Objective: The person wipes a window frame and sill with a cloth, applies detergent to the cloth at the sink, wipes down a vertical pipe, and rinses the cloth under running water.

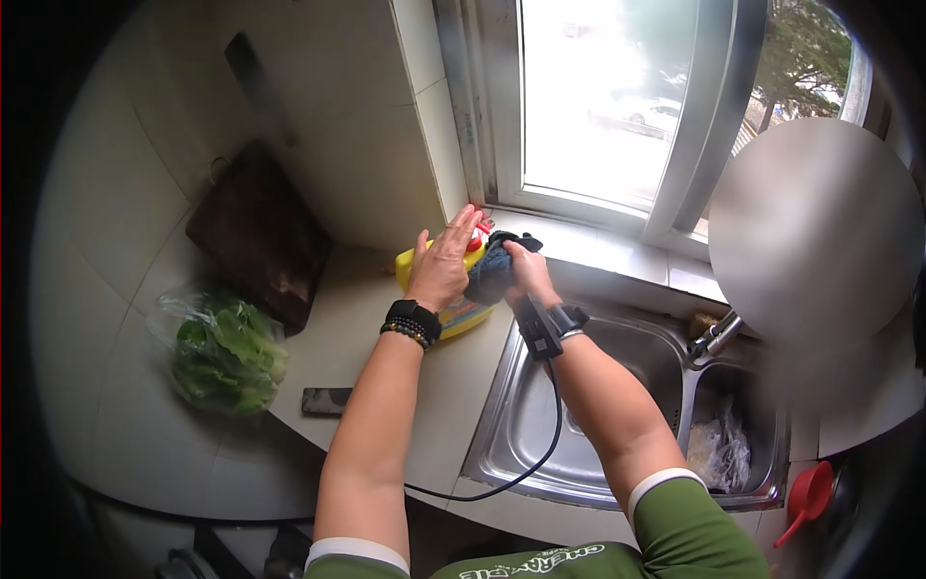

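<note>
Near the window sill, my left hand (447, 261) is raised over a yellow bottle (465, 319) with a red pump top (476, 241). Its fingers are stretched out, resting at or just above the pump. My right hand (529, 272) grips a dark blue-grey cloth (492, 271), bunched up beside the pump. The bottle stands on the counter left of the sink, partly hidden behind my left hand and wrist. A black device with a cable is strapped at my right wrist.
The double steel sink (617, 425) lies at the right, its faucet (715, 338) behind it and a plastic bag (719, 452) in the small basin. Bagged greens (229, 355), a dark board (262, 232) and a flat dark blade (325, 401) are left. A red ladle (810, 492) is lower right.
</note>
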Demonstrator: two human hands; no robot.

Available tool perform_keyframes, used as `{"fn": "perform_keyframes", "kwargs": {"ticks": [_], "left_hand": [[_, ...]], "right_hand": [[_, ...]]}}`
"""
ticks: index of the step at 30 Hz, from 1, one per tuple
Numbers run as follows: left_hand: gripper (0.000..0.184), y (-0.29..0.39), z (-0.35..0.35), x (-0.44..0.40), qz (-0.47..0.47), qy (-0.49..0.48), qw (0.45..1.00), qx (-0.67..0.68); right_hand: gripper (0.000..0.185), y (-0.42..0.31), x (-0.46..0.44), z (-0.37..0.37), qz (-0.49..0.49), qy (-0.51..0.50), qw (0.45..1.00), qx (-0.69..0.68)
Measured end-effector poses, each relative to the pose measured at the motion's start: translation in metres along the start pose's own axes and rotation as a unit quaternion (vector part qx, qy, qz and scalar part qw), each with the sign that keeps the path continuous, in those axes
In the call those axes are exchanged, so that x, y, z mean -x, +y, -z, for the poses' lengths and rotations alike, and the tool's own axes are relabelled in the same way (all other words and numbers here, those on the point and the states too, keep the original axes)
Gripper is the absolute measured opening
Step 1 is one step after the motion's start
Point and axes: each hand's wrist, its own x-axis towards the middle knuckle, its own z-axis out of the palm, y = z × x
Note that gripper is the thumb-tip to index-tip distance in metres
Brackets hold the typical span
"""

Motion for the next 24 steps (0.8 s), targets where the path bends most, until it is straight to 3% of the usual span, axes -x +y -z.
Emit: {"fn": "perform_keyframes", "kwargs": {"ticks": [6,9,12,16,20,24], "left_hand": [[0.073,-0.001,-0.003,0.002,-0.003,0.009,1.0,-0.015],[0.073,0.002,0.0,0.001,-0.005,-0.005,1.0,-0.03],[0.074,0.003,-0.001,0.004,-0.01,-0.001,0.999,-0.033],[0.074,0.003,-0.004,0.003,-0.017,0.008,0.999,-0.028],[0.084,-0.011,-0.016,0.005,-0.064,0.049,0.997,0.018],[0.075,-0.01,-0.015,0.003,-0.057,0.039,0.995,0.066]], "right_hand": [[0.035,0.024,-0.026,0.003,0.099,-0.016,0.995,0.03],[0.027,0.03,-0.027,-0.004,-0.012,-0.043,0.975,-0.216],[0.025,0.041,-0.033,0.003,-0.058,-0.122,0.94,-0.314],[0.024,0.011,0.027,0.023,-0.101,-0.182,0.919,-0.335],[0.023,0.007,0.09,0.077,-0.115,-0.143,0.949,-0.255],[0.019,0.01,0.171,0.18,-0.134,-0.034,0.96,-0.243]]}}
